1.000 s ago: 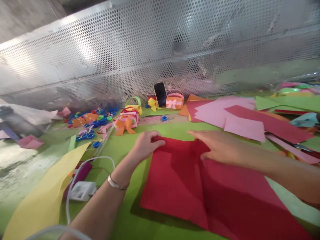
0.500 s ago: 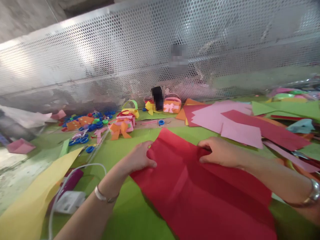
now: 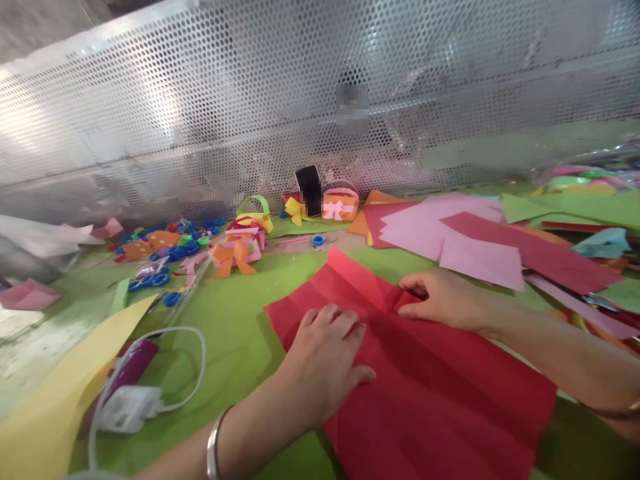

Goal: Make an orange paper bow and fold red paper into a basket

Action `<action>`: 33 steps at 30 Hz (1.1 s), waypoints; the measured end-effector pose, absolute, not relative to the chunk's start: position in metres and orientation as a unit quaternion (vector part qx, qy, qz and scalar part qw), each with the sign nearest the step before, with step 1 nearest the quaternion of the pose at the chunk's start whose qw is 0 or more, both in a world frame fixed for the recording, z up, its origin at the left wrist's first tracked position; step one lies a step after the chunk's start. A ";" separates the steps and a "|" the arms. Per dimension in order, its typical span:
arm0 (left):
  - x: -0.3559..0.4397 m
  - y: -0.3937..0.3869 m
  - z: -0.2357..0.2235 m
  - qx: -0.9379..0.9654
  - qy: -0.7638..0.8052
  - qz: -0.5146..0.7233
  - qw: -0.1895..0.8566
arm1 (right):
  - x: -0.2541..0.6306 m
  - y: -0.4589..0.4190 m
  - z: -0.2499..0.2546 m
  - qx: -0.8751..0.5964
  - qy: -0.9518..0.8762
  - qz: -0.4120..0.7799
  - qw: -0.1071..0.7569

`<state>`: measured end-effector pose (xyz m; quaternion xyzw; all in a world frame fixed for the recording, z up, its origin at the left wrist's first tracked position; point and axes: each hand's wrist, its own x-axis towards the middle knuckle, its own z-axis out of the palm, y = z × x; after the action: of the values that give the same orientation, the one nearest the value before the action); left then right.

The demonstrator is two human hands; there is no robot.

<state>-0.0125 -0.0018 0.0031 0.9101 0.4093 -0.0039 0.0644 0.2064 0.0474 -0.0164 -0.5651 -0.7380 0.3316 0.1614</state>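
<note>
A large creased red paper sheet (image 3: 425,393) lies unfolded on the green table (image 3: 235,333). My left hand (image 3: 325,360) rests palm down on the sheet's near left part, fingers stretched out and lying flat. My right hand (image 3: 440,300) sits at the sheet's far middle, thumb and fingers pinched on a raised fold of the red paper. A bracelet shows on my left wrist.
Pink and red paper sheets (image 3: 465,240) are piled at the right. Small paper baskets and bows (image 3: 240,240), blue rings (image 3: 160,280) and a propped phone (image 3: 310,190) stand at the back by a perforated metal wall (image 3: 250,100). A yellow sheet (image 3: 50,400) and a white charger (image 3: 127,410) lie at the left.
The red sheet was lifted and opened out, and now lies flat with its corner pointing away. My left hand let go of the edge and moved down onto the sheet.
</note>
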 end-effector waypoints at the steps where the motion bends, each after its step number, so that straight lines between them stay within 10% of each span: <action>1: -0.013 -0.002 0.002 0.908 0.413 -0.009 0.066 | 0.207 0.046 -0.016 -0.562 -0.741 0.331 0.160; 33: 0.006 -0.003 -0.019 0.876 0.474 0.050 0.077 | 0.206 0.035 -0.010 -0.493 -0.841 0.164 0.153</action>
<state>0.0058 -0.0027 -0.0192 0.8758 0.4740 0.0495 0.0767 0.2062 0.0352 -0.0104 -0.4933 -0.8406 0.1636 0.1528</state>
